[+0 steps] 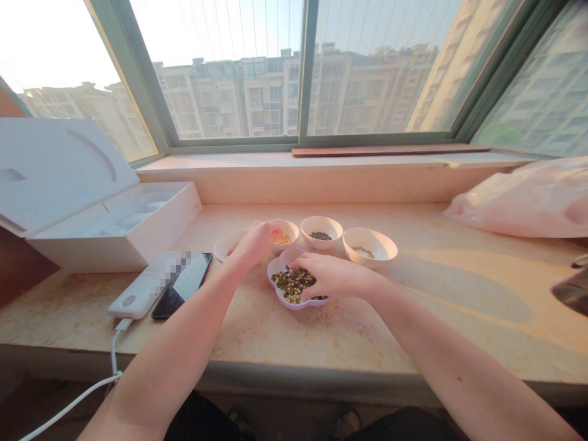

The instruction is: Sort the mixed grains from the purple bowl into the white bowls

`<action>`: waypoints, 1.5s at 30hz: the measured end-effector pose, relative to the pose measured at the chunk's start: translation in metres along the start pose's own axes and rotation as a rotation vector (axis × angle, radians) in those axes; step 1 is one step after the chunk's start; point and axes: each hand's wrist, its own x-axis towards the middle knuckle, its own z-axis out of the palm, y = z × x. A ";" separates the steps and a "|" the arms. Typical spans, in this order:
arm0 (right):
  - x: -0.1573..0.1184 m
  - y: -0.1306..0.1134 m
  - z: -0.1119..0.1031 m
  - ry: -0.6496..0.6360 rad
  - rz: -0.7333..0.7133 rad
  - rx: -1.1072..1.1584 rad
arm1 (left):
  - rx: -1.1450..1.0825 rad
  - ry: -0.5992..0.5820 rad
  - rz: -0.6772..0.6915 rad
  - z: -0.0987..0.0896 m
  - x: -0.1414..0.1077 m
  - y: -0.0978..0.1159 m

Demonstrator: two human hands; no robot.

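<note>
Well inside the counter edge (321,364), hands (335,277) at clustered bowls (296,305)

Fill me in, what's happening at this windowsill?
One person, two bare hands. The right hand reaches into a lilac scalloped bowl of mixed green, black and yellowish beans, thumb and fingers apart. The left hand is at a round white bowl of yellow grains; its grip is unclear. Two more round white bowls stand to the right, one with black grains, one with a few greenish ones. A fourth, partly hidden, sits at left.
</note>
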 end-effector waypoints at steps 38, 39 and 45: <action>0.005 0.006 0.003 0.166 -0.105 0.149 | 0.034 0.028 0.016 -0.007 -0.006 0.016; 0.005 0.005 0.003 0.175 -0.111 0.151 | 0.033 0.027 0.022 -0.007 -0.007 0.017; 0.006 0.005 0.004 0.223 -0.077 0.222 | 0.042 0.013 0.067 -0.010 -0.008 0.023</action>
